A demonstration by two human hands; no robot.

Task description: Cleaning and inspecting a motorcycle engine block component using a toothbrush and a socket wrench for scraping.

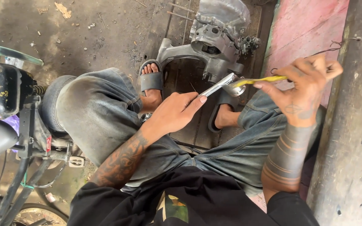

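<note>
A roadside-style motorcycle repair workshop, seen from above a seated mechanic. A stripped engine casing (214, 39) of bare grey metal lies on the far side of the stained, oil-darkened concrete floor (93, 37), which is strewn with small scraps and bits of debris. At the left stands part of a motorcycle (9, 125), its black frame, footpeg and wheel rim in view. A grimy, worn pink-painted ledge (302, 25) runs along the right. The worker's jeans (101, 113) are smeared dark with grease, and open sandals (151, 79) rest on the dirty ground.
</note>
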